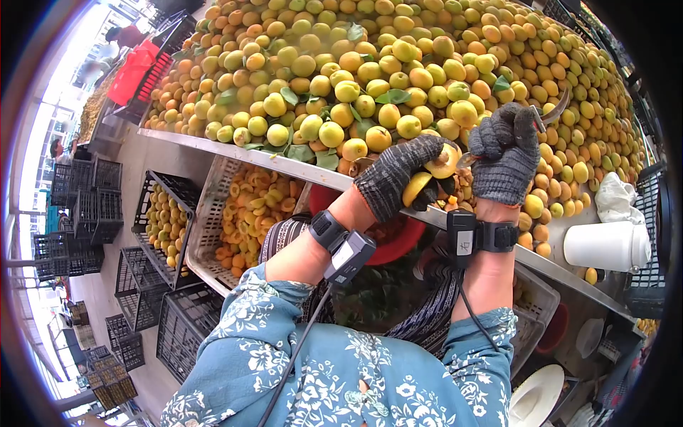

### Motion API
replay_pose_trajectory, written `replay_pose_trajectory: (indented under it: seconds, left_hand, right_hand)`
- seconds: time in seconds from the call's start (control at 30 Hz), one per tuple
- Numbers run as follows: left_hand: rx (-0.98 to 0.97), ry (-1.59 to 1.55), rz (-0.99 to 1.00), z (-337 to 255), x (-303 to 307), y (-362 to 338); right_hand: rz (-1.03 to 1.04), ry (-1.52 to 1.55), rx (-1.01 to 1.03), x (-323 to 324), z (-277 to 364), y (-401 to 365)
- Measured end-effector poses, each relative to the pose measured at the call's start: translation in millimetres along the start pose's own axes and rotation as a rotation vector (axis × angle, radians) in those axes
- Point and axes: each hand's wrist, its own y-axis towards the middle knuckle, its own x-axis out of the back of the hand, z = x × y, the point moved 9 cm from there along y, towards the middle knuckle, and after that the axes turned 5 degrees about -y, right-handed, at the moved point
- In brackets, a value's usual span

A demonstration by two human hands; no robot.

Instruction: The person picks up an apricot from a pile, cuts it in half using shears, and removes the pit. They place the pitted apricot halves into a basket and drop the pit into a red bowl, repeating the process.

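Before me rises a big heap of yellow-orange fruit (348,91) with some green leaves, on a metal-edged table (235,151). My left hand (402,171), in a dark grey knitted glove, holds a fruit that looks cut open, with pale yellow halves (442,162) apart at the fingers. Just right of it, my right hand (504,153), gloved the same way, is closed round a tool with a curved metal blade (555,110) sticking out at the upper right. A small metal end of it shows at the left of this fist, close to the fruit.
Below the table edge stand a pale crate (203,224) of halved fruit, a black crate (186,192) of fruit and a red basin (398,245). A white container (605,245) lies at the right. Stacked black crates (107,185) and people are at the far left.
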Motion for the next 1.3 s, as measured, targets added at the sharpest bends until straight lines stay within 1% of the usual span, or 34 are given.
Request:
replay_pose_trajectory:
  seconds: [0.03, 0.07, 0.1, 0.17, 0.3, 0.37, 0.4, 0.47, 0.6, 0.67, 0.7, 0.77, 0.9, 0.97, 1.0, 1.03, 1.07, 1.1, 1.13, 1.17, 1.23, 1.27, 1.3]
  left_hand:
    - [-0.027, 0.150, 0.013, -3, -4, -1]
    - [-0.291, 0.565, 0.029, -21, -11, -1]
    - [-0.290, 0.565, 0.030, -19, -10, -1]
    - [-0.368, 0.592, 0.070, -22, -16, -2]
    - [-0.306, 0.488, 0.057, -11, -15, 4]
    - [-0.621, 0.737, -0.008, -23, -20, -6]
    - [-0.620, 0.737, -0.006, -20, -19, -4]
    - [-0.523, 0.736, 0.036, -12, -20, 6]
    - [-0.533, 0.704, 0.013, -19, -25, 6]
    - [-0.333, 0.487, 0.011, -1, -16, 14]
    - [-0.332, 0.487, 0.011, -1, -15, 15]
    - [-0.567, 0.741, 0.018, -17, -25, 8]
    - [-0.561, 0.769, 0.020, -21, -26, 8]
    - [-0.674, 1.098, 0.024, -25, -35, 6]
    - [-0.674, 1.098, 0.023, -23, -32, 9]
    - [-0.632, 1.035, 0.039, -16, -26, 13]
    - [-0.589, 0.973, 0.055, -15, -24, 16]
    - [-0.589, 0.972, 0.055, -16, -25, 15]
    - [-0.582, 0.932, 0.030, -18, -23, 13]
    - [-0.576, 0.891, 0.004, -21, -22, 11]
    - [-0.590, 0.849, -0.011, -16, -15, 8]
    - [-0.604, 0.807, -0.019, -20, -15, 7]
    - [-0.605, 0.806, -0.018, -22, -17, 7]
  right_hand:
    - [-0.005, -0.027, 0.016, -3, 0, -1]
    - [-0.034, -0.067, 0.039, -3, 1, -1]
    - [-0.036, -0.066, 0.040, -5, 1, -2]
    - [-0.054, -0.063, 0.046, -5, 3, -4]
    - [-0.098, -0.146, 0.129, -7, 14, -6]
    - [-0.112, -0.185, 0.201, -10, 21, -8]
    - [-0.113, -0.185, 0.202, -11, 21, -8]
    - [-0.112, -0.269, 0.261, -15, 26, -10]
    - [-0.139, -0.366, 0.286, -21, 26, -15]
    - [-0.170, -0.391, 0.302, -21, 27, -15]
    - [-0.170, -0.391, 0.301, -21, 26, -15]
    - [-0.174, -0.396, 0.301, -22, 24, -15]
    - [-0.178, -0.418, 0.261, -18, 18, -17]
    - [-0.171, -0.485, 0.279, -23, 14, -19]
    - [-0.168, -0.541, 0.301, -24, 12, -19]
    - [-0.167, -0.542, 0.300, -25, 12, -18]
    - [-0.175, -0.500, 0.276, -24, 11, -17]
    - [-0.183, -0.457, 0.252, -25, 10, -17]
    - [-0.238, -0.452, 0.240, -25, 12, -17]
    - [-0.239, -0.452, 0.239, -18, 13, -15]
    - [-0.119, 0.010, 0.132, -1, -1, -3]
    - [-0.185, -0.027, 0.120, 6, -2, -1]
    - [-0.186, -0.027, 0.122, 8, -3, -1]
